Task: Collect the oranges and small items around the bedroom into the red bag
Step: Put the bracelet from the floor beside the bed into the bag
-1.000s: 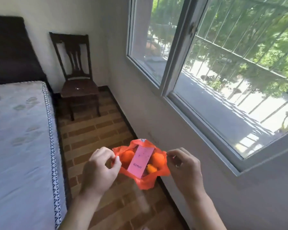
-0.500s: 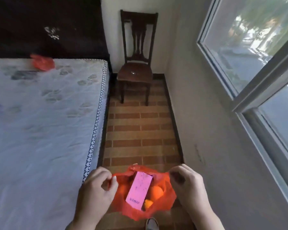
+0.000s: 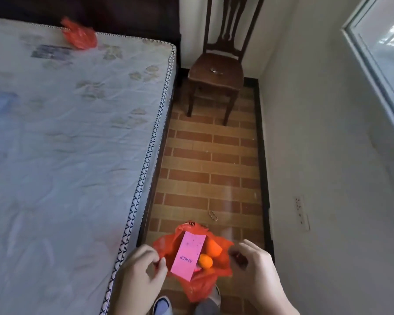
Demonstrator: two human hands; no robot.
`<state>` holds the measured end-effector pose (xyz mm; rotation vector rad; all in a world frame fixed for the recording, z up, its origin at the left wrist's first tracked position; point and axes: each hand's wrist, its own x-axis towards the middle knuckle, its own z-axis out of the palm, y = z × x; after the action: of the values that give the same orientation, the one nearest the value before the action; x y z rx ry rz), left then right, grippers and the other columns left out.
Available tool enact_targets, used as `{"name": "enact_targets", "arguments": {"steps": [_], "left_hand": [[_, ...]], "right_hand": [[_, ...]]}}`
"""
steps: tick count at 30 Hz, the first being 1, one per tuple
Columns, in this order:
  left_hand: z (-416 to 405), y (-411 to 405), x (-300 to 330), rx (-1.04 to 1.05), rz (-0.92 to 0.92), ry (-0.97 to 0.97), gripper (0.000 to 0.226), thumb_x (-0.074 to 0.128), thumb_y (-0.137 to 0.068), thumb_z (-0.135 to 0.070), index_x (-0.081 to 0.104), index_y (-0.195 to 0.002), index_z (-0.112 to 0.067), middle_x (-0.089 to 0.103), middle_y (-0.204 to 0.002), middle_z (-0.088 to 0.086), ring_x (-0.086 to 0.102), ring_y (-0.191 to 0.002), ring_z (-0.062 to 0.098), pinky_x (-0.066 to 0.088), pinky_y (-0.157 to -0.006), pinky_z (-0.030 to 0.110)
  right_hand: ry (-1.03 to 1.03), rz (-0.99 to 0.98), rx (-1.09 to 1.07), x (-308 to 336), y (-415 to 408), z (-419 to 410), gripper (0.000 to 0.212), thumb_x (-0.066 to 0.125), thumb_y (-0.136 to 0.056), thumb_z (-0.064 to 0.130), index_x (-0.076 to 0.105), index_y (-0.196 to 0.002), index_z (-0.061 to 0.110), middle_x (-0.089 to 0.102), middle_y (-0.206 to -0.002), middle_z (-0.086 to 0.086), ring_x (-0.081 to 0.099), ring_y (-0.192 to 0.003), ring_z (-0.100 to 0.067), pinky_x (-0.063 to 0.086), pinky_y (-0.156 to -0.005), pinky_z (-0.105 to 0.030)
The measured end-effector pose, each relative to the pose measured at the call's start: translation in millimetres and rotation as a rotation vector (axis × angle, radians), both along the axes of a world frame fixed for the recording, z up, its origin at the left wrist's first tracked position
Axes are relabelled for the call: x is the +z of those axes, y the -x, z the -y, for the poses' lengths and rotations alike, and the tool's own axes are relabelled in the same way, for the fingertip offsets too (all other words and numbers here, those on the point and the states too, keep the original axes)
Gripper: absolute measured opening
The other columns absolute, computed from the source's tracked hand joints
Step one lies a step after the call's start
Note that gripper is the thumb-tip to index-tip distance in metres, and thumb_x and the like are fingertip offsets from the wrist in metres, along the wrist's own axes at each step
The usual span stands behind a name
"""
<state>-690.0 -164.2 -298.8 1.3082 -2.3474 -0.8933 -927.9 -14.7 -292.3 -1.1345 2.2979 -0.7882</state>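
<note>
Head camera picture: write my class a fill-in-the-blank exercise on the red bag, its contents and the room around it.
1. The left hand and right hand hold open a ____ bag.
2. The flat pink box in the bag reads ____.
3. The wooden chair stands on the ____ floor.
4. A second red bag lies on the ____.

Missing words: red; ANKER; brick-patterned; mattress
</note>
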Motion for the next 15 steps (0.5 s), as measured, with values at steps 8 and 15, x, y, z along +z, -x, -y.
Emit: {"name": "enact_targets", "arguments": {"steps": [8,15], "left_hand": [[54.9,-6.5,-35.1,-0.062,0.064,0.020,0.038,0.085,-0.075,-0.011,0.050,-0.064,-0.023,0.053,-0.077,-0.017,0.053,-0.070,0.004,0.045,-0.056,0.023],[70.7,15.4,-127.9,0.086,0.082,-0.099,0.042,0.088,-0.071,-0.010,0.049,-0.062,-0.023,0.055,-0.078,-0.020,0.052,-0.073,0.000,0.044,-0.059,0.019]], "right_hand": [[-0.039,-0.002,0.048,-44.6,14.3,55.1,0.025,0.075,-0.079,0.007,0.068,-0.077,0.031,0.059,-0.076,0.015,0.059,-0.070,-0.009,0.047,-0.061,-0.019],[-0.092,0.081,0.101,-146.5,26.1,95.1,0.028,0.078,-0.078,0.005,0.067,-0.077,0.031,0.061,-0.076,0.012,0.062,-0.067,-0.009,0.051,-0.058,-0.027]]}}
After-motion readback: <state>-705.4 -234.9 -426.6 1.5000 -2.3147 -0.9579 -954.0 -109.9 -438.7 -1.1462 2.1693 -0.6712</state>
